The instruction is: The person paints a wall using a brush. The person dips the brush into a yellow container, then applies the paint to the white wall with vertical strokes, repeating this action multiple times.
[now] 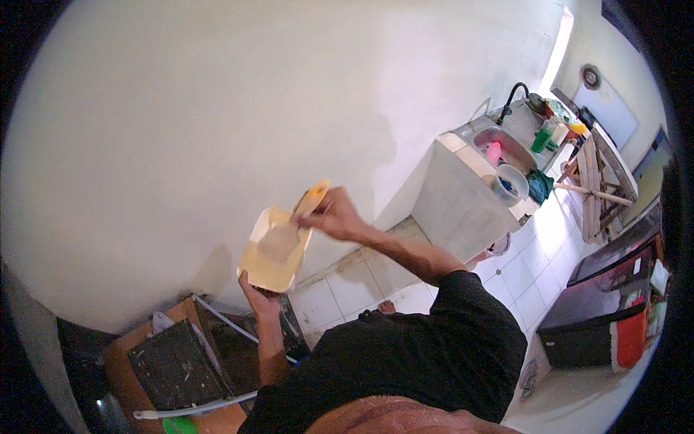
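Note:
My left hand (261,298) holds a shallow pale-yellow plastic tray (254,269) by its near edge, tilted in front of the wall. In my right hand (337,215) is a putty knife (316,194), its yellow handle pointing up and to the right. My fingers are closed round the handle near the tray's upper right corner. A greyish patch shows over the middle of the tray; blur keeps me from telling whether it is the knife's blade or a paste in the tray.
A pale wall (217,108) stands ahead. To the right is a tiled counter with a steel sink (517,148), a white bowl (510,184) and dishes. A wooden folding frame (593,181) and a dark cabinet (596,318) stand beyond. Lower left is a wooden cabinet (119,365).

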Available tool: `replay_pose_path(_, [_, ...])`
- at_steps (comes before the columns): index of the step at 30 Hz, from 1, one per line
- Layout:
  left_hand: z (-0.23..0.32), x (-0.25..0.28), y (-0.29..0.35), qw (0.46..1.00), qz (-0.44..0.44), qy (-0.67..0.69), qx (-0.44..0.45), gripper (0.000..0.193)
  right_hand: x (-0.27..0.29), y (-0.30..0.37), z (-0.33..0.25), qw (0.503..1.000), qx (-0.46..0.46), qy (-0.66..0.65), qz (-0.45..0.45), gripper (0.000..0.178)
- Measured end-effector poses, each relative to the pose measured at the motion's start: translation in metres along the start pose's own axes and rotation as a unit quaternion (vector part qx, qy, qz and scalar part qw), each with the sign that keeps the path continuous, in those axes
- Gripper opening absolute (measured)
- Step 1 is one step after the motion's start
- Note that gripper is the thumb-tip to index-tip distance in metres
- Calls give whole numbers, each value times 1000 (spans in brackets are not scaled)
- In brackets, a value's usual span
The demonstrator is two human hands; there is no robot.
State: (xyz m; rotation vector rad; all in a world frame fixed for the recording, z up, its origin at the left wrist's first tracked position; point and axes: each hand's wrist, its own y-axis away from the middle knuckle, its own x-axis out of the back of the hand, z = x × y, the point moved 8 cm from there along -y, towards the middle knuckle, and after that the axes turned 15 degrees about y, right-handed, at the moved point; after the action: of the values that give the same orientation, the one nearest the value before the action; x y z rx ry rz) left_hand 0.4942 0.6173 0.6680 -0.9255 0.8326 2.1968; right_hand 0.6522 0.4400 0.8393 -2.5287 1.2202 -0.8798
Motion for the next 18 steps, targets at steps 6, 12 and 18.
replay_pose_path(6, [-5,1,1,999,16,-15,-48,60,190,-61,20,934,86,-75,339,16])
replay_pose_path(12, [-12,-27,4,997,-33,15,-66,61,281,-131,-13,868,236,-182,396,23])
replay_pose_path(18, [-18,-18,5,996,2,19,-84,63,401,-129,63,791,220,8,571,11])
